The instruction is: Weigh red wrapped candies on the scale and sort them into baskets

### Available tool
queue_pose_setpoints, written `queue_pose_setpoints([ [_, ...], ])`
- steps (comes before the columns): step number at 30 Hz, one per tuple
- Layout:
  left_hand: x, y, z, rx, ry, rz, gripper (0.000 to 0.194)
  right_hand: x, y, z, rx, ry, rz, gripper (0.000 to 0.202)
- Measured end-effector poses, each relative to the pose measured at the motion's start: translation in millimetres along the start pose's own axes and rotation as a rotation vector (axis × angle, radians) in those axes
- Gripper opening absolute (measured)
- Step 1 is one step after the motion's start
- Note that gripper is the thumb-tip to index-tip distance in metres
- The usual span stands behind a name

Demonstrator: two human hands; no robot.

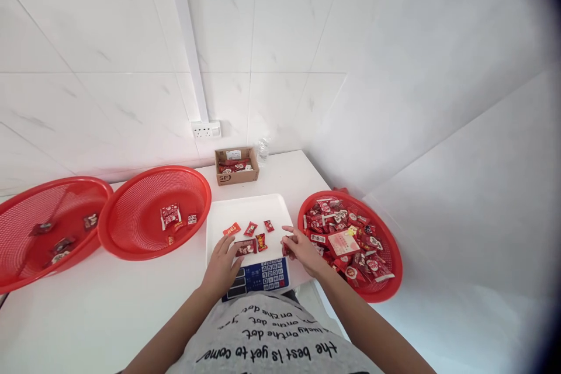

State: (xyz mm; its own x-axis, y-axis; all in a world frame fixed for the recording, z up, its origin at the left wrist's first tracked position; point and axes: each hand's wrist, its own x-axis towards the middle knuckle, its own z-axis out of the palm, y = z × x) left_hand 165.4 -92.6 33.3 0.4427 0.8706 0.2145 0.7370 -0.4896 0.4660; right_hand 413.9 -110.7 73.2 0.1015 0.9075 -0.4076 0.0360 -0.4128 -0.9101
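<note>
A white scale (263, 273) with a flat white pan (249, 213) stands in front of me. Several small red candy packets (250, 229) lie on the pan. My left hand (224, 266) rests at the pan's near edge, fingers spread and touching a dark red packet (246, 248). My right hand (300, 250) hovers at the pan's right edge with a small red packet (287, 242) pinched in its fingers. A red basket (385, 289) full of red packets sits just right of that hand.
Two more red mesh baskets, one in the middle left (131, 234) and one at the far left (26, 269), each hold a few packets. A small cardboard box (236, 174) and a clear bottle (263, 150) stand by the tiled wall. A wall socket (205, 129) is above.
</note>
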Motion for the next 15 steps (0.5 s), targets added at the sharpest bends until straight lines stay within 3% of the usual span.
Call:
queue_pose_setpoints([
  [4, 0.9, 9.7, -14.4, -0.08, -0.03, -0.027, 0.027, -9.8, 4.8, -1.4, -0.021, -0.02, 0.039, 0.04],
  [11, 10.3, 56.9, -21.1, -0.358, -0.409, -0.041, 0.035, -28.2, -3.1, 32.1, -0.039, -0.085, -0.054, 0.028],
  [15, 14.0, 62.1, -17.8, -0.477, -0.463, -0.095, 0.027, -37.5, -6.3, 46.5, -0.118, -0.143, -0.146, 0.03],
])
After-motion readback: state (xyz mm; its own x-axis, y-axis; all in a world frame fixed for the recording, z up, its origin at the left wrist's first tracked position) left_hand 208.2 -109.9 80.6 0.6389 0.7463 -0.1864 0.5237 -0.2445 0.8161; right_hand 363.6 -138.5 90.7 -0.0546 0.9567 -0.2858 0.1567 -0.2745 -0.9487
